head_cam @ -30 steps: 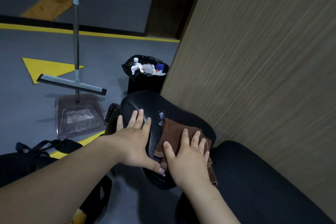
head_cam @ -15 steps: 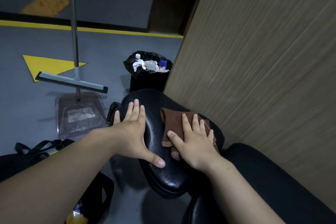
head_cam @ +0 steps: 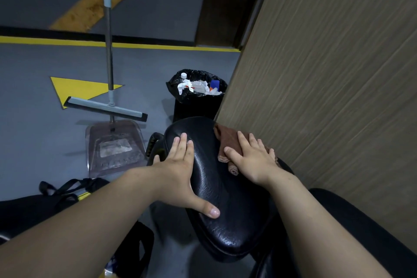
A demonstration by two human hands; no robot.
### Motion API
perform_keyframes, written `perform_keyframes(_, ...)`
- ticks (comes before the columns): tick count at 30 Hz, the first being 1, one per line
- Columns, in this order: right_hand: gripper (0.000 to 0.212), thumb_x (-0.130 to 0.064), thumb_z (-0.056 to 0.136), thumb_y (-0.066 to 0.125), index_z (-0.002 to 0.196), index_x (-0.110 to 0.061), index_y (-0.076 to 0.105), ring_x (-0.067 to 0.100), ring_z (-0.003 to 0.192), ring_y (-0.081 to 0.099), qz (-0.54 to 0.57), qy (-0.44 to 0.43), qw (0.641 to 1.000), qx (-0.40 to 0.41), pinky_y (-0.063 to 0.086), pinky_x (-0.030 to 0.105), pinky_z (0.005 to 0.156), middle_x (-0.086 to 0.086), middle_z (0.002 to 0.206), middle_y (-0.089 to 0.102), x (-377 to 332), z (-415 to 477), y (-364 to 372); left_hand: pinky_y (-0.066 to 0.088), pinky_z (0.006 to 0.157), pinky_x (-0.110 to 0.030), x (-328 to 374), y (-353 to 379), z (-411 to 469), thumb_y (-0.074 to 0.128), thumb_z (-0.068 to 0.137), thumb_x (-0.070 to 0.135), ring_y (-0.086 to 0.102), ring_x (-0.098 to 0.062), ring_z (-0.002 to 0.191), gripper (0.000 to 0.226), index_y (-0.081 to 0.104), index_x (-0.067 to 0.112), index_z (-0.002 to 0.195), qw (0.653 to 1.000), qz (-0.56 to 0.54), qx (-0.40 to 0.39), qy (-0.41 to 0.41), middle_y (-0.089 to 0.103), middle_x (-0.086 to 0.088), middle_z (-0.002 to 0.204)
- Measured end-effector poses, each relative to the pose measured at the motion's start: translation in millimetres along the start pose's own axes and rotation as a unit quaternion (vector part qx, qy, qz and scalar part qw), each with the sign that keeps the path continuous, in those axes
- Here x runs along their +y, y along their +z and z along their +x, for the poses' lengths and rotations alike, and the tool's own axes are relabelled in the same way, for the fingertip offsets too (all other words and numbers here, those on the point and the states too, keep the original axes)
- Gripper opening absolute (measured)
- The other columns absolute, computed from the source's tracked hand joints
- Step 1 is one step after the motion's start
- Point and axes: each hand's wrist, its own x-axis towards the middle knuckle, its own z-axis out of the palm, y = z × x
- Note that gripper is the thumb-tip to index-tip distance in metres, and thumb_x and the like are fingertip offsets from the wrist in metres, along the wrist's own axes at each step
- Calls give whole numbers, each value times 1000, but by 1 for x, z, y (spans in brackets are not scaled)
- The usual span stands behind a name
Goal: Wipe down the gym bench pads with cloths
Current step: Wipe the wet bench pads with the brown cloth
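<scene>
Mid-wipe, I'd say: left hand (head_cam: 178,165) lies flat on the pad (head_cam: 225,205) at its 10 o'clock side, grip wide open, just bracing. Right hand (head_cam: 252,160) presses the brown cloth (head_cam: 226,136) at 1 o'clock, fingers straight, nothing pinched. Next probably calls for a sweep toward 6 o'clock.

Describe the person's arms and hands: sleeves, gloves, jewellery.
The left forearm and right forearm are bare to the frame edge; no sleeve shows. The left hand and right hand show no gloves, rings, watch or bands. The left thumbnail is short, unpainted.
</scene>
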Motion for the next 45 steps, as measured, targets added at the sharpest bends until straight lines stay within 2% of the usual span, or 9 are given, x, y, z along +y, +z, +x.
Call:
perform_keyframes(8,75,-66,94,33,154,-43,-5,16,149,-20,-23,-95,995,-1,-11,47,120,-4,163,-22,12,-72,10,-13,113,-67,-4,-9,-1,59,43,97,-26,-18,148,159,-22,14,153,996,79,32,-3,-33,-5,159)
perform_keyframes(13,89,-80,73,8,153,-45,-10,13,147,-26,-54,-115,992,14,-16,42,118,-7,160,-28,-1,-107,24,-16,114,-64,-26,-23,-1,67,50,89,4,-17,152,144,3,19,158,995,35,90,22,-9,4,166)
perform_keyframes(16,92,-78,70,3,153,-41,-12,17,147,-25,-69,-110,991,18,-15,46,118,-2,161,-27,-21,-107,31,-14,115,-64,-35,-20,2,66,51,89,-5,-20,153,145,-1,17,158,994,31,103,12,-12,0,166)
perform_keyframes(19,88,-76,79,11,155,-37,-11,22,148,-23,-76,-118,990,12,-13,52,118,3,162,-23,-41,-92,32,-9,117,-63,-43,-14,8,67,56,85,0,-20,153,144,-8,16,157,994,16,109,13,-17,0,165)
perform_keyframes(25,79,-64,94,34,157,-34,-3,27,151,-15,-60,-122,991,1,-9,57,118,8,164,-15,-69,-36,24,-3,120,-56,-54,-18,9,72,64,74,15,-17,150,136,-11,17,156,989,-43,136,30,-4,4,166)
perform_keyframes(29,81,-66,92,35,157,-32,0,31,151,-10,-53,-116,992,8,-6,60,117,9,165,-11,-89,0,23,-1,122,-53,-54,-16,10,75,61,70,12,-19,151,144,-23,19,153,986,-72,151,17,-17,3,165)
perform_keyframes(37,82,-72,90,29,157,-32,5,34,151,-7,-38,-94,995,-9,-5,62,116,10,165,-5,-130,58,16,-9,119,-58,-53,-12,19,69,45,87,-11,-19,152,159,-27,18,151,984,-51,163,-47,-38,-1,157)
perform_keyframes(41,78,-69,91,30,157,-34,7,33,151,-2,-10,-53,998,-26,-1,60,117,7,166,-1,-120,75,5,-9,119,-57,-47,-13,19,73,49,82,-17,-19,151,155,-27,20,151,987,-49,145,-50,-40,0,156)
perform_keyframes(45,79,-72,89,30,156,-36,8,31,149,16,2,-18,1000,-11,17,53,116,5,165,10,-83,70,-2,-14,117,-57,-39,-16,15,72,59,67,-19,-19,150,134,-14,28,155,990,-49,129,-6,-35,2,159)
